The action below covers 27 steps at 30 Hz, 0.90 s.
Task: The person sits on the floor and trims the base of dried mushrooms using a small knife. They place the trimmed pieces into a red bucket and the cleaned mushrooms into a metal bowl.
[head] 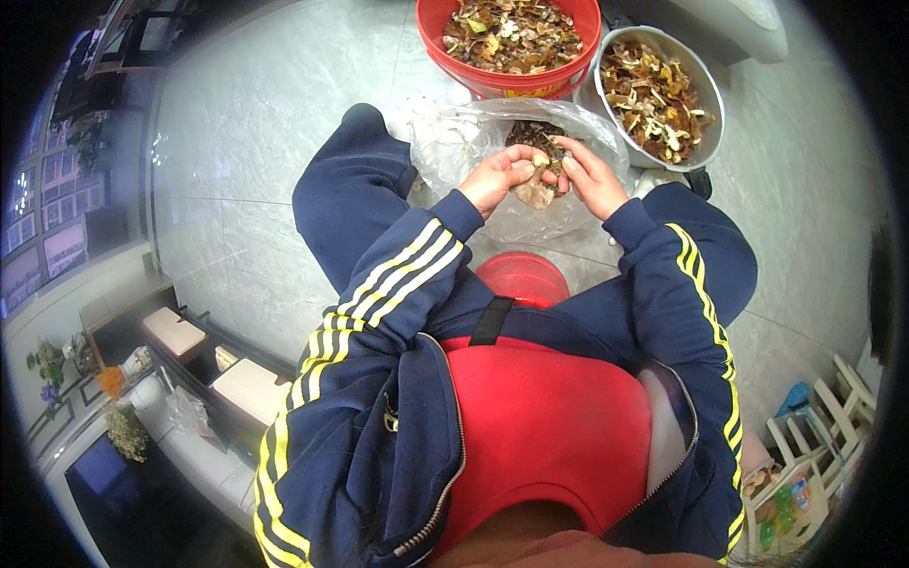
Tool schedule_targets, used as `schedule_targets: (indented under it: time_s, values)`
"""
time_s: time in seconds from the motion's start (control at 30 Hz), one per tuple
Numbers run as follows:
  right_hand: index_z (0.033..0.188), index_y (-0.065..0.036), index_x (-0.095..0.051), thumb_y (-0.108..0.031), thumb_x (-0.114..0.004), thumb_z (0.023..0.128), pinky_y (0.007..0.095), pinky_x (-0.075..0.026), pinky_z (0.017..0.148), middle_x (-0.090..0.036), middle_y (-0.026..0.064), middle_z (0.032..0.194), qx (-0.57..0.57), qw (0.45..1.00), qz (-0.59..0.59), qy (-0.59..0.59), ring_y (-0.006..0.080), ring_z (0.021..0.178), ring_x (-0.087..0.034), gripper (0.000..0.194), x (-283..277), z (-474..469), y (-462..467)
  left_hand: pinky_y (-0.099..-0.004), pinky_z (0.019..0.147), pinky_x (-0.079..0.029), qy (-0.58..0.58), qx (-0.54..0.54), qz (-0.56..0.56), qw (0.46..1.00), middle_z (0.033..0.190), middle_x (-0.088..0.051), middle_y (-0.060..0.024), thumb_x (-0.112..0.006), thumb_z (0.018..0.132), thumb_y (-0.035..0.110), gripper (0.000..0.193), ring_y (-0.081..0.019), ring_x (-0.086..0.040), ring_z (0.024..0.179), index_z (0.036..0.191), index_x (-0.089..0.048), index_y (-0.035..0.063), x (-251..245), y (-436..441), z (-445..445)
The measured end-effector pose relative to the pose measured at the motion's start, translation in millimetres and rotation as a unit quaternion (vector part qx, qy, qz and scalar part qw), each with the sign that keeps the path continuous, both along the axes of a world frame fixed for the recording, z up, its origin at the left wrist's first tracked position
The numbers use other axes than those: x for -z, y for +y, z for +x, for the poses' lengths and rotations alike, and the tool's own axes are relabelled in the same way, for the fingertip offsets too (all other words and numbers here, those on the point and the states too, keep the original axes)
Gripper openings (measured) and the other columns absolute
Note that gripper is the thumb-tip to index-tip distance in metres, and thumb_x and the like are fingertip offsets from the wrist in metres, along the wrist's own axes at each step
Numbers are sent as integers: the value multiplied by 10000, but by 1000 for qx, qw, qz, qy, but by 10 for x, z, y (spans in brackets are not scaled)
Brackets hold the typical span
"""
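My left hand (505, 177) grips a pale brown piece of mushroom (534, 193) over a clear plastic bag (461, 145). Close beside it, on the right, my right hand (588, 174) has its thumb and fingers bent at the mushroom's edge; whether it pinches a small bit is too small to tell. Inside the open bag lies dark, crumbly debris (529, 133), partly hidden behind the fingers. Beyond the bag stand a red plastic bucket (430, 37) and a grey-white bucket (719, 117), both filled with brown and cream mushroom pieces.
Between my legs is a red plastic stool or bucket (522, 273), partly covered. White plastic bags (657, 181) lie by my right knee. A white slatted rack (817, 433) holding items stands at the lower right; a cabinet with cream-topped boxes (248, 387) is at the lower left.
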State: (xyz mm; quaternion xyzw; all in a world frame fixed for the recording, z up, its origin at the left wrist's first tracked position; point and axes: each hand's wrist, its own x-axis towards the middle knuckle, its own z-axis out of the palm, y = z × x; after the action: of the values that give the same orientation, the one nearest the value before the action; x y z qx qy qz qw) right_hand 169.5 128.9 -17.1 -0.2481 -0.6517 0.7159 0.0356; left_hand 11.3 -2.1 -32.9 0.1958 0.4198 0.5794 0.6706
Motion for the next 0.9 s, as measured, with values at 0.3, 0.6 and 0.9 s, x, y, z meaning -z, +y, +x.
schedule_targets:
  time_s: [0.3, 0.6, 0.9]
  values:
    - [1352, -94, -385, -144, -401, 953, 238, -453, 703, -563, 38, 950, -59, 996, 50, 43, 87, 712, -507, 402, -51, -7, -40, -259, 892, -421, 91, -37, 4, 995, 1044, -588, -46, -491, 912, 86, 213, -121, -554, 991, 1119, -478, 33, -44, 5, -2]
    - [1338, -114, -414, -104, -434, 926, 253, -461, 670, -592, 61, 894, -19, 993, 113, 0, 92, 683, -521, 412, -44, -13, -31, -274, 841, -470, 69, -54, -28, 996, 987, -637, -83, -491, 903, 69, 236, -153, -610, 919, 1132, -474, 13, -52, 12, 7]
    - [1366, -145, -373, -95, -453, 900, 302, -470, 707, -616, 113, 974, -84, 972, 219, 2, 156, 701, -556, 475, -110, -2, -64, -291, 826, -476, 32, -69, -103, 992, 1014, -632, -71, -500, 901, 135, 290, -145, -612, 909, 1163, -515, 11, 16, -16, -30]
